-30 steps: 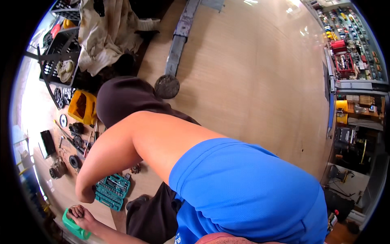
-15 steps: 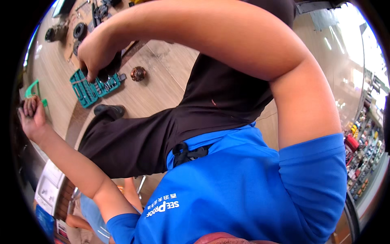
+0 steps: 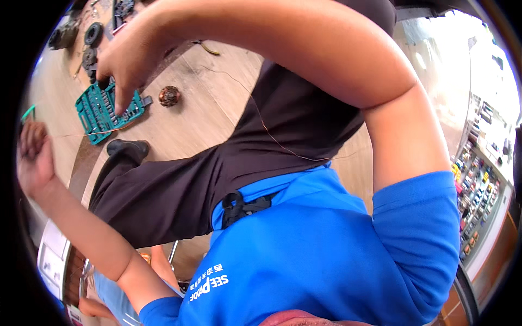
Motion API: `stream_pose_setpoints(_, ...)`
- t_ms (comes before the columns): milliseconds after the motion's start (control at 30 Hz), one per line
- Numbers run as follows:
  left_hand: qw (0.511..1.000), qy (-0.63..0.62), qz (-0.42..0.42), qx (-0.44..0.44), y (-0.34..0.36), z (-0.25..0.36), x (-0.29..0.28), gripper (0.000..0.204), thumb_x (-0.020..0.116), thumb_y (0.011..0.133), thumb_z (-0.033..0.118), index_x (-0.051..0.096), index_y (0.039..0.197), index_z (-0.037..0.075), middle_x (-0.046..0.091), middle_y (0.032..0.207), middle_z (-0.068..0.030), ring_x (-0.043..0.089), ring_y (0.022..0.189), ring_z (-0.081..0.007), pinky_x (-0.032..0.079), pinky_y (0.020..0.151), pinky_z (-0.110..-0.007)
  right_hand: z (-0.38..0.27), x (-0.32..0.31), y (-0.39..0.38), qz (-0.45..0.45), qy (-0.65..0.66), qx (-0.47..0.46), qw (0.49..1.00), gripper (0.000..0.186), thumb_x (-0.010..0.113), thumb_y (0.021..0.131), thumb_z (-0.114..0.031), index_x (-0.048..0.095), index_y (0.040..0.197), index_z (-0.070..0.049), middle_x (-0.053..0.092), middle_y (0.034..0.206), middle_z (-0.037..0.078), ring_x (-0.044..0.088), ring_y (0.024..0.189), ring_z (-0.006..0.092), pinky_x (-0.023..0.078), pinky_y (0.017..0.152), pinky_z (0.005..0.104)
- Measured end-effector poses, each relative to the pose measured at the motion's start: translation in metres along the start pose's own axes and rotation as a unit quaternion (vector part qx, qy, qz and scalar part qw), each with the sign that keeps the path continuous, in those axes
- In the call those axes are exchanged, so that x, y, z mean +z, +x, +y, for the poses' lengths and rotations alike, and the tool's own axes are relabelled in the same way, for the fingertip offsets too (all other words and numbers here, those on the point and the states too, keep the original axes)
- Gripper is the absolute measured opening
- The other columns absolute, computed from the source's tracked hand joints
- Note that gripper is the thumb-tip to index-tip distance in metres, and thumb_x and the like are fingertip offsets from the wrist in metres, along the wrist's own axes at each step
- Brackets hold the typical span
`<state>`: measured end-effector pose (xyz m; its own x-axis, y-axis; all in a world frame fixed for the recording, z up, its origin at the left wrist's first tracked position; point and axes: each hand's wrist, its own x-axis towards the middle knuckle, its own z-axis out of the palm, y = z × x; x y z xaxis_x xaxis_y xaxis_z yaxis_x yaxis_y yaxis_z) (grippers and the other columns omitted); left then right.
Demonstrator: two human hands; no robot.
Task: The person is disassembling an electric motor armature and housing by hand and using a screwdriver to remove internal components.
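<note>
My left hand is at the far left with its fingers curled closed. A thin copper-coloured wire runs from beside its fingers across the lower edge of a teal tool case, which lies open with sockets and bits. My right hand hangs over the case from above, thumb and fingers apart; its palm side is hidden and nothing shows in it. To the right of the case, a round, dark coppery part sits on the floor. More loose wire trails over my dark trousers.
A dark ring-shaped part and greasy machine parts lie on a brown board at the upper left. A curved yellowish tool handle lies beyond my forearm. Behind my left arm, another person sits. Shelves of goods stand at right.
My left hand has come nearer and turned, fingers still curled. My right hand has moved slightly left, its fingers now more visibly apart. The wire now shows across the case and my trousers.
</note>
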<state>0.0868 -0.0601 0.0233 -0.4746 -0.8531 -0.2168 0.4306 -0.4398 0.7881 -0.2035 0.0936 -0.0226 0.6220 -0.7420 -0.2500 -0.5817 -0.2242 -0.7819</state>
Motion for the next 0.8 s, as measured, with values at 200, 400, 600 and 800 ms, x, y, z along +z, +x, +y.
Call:
stream_pose_setpoints(200, 0.997, 0.032, -0.023, -0.065, -0.026, -0.079, 0.083, 0.022, 0.049, 0.102, 0.021, 0.05, 0.088, 0.005, 0.032, 0.062, 0.0047, 0.024, 0.053, -0.0067, 0.023, 0.053, -0.024, -0.031, 0.003, -0.006, 0.133, 0.244, -0.037, 0.96, 0.056, 0.072, 0.083, -0.044, 0.065, 0.111, 0.004, 0.069, 0.097, 0.017, 0.065, 0.091, 0.0233, 0.051, 0.08, 0.0343)
stream_pose_setpoints(400, 0.991, -0.058, -0.107, -0.047, 0.008, -0.088, 0.042, 0.026, 0.034, 0.106, 0.02, 0.048, 0.087, 0.009, 0.026, 0.061, 0.005, 0.022, 0.051, -0.0069, 0.024, 0.05, -0.023, 0.005, 0.01, 0.025, 0.265, 0.138, -0.074, 0.951, 0.033, 0.062, 0.084, -0.032, 0.071, 0.099, -0.004, 0.068, 0.093, 0.023, 0.067, 0.087, 0.0353, 0.053, 0.077, 0.0426)
stream_pose_setpoints(600, 0.991, 0.021, -0.111, -0.064, -0.019, -0.084, 0.078, 0.023, 0.044, 0.104, 0.019, 0.054, 0.1, -0.001, 0.036, 0.065, 0.001, 0.029, 0.052, -0.0065, 0.025, 0.047, -0.021, 0.035, -0.011, 0.059, 0.151, -0.053, -0.111, 0.981, 0.037, 0.063, 0.087, -0.04, 0.073, 0.097, -0.007, 0.07, 0.094, 0.018, 0.065, 0.089, 0.0342, 0.049, 0.08, 0.0428)
stream_pose_setpoints(800, 0.942, 0.329, -0.051, -0.038, -0.038, -0.104, 0.098, 0.025, 0.053, 0.101, 0.022, 0.065, 0.106, 0.001, 0.056, 0.076, 0.0023, 0.045, 0.064, -0.0034, 0.034, 0.055, -0.018, 0.026, -0.03, 0.054, 0.121, -0.219, -0.009, 0.968, 0.032, 0.058, 0.086, -0.032, 0.074, 0.092, -0.005, 0.07, 0.094, 0.017, 0.066, 0.088, 0.0329, 0.05, 0.078, 0.0425)
